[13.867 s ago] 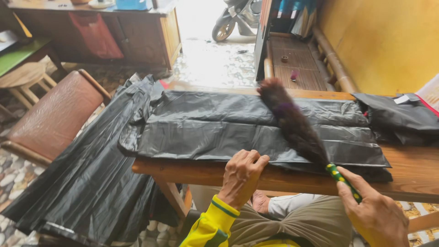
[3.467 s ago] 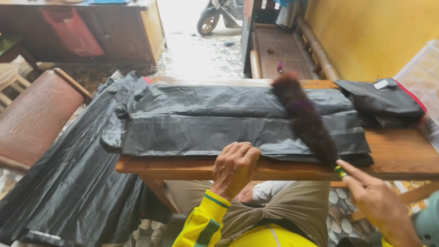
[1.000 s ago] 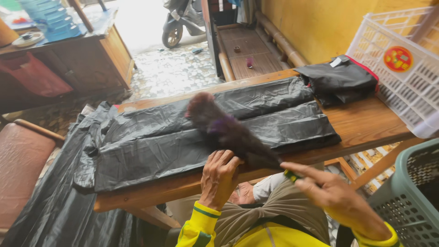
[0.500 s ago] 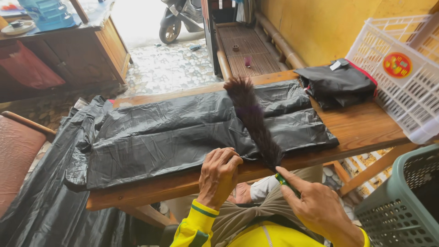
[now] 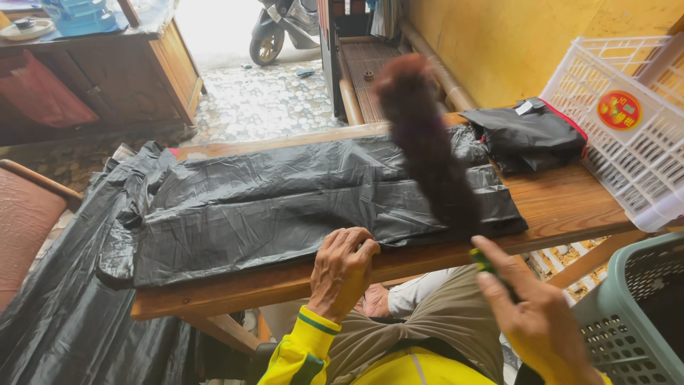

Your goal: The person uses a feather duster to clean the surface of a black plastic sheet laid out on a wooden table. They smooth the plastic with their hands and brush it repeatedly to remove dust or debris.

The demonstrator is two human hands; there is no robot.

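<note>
A long black plastic sheet [image 5: 285, 199] lies flattened across a wooden table [image 5: 570, 203], its left end spilling off the edge toward the floor. My left hand [image 5: 342, 271] presses on the table's near edge at the sheet's front border, fingers curled. My right hand [image 5: 531, 314] grips the green handle of a dark feather duster [image 5: 427, 142]. The duster's fluffy head is raised over the right part of the sheet and looks blurred.
A folded black bundle [image 5: 531, 135] sits at the table's far right. A white plastic crate [image 5: 634, 121] leans beside it, a grey-green basket [image 5: 634, 306] stands lower right. A brown chair [image 5: 25, 221] is at left, a cabinet [image 5: 107, 64] and a scooter [image 5: 278, 28] behind.
The duster has swept from the sheet's middle to its right part and lifted higher. My left hand has stayed on the table's near edge.
</note>
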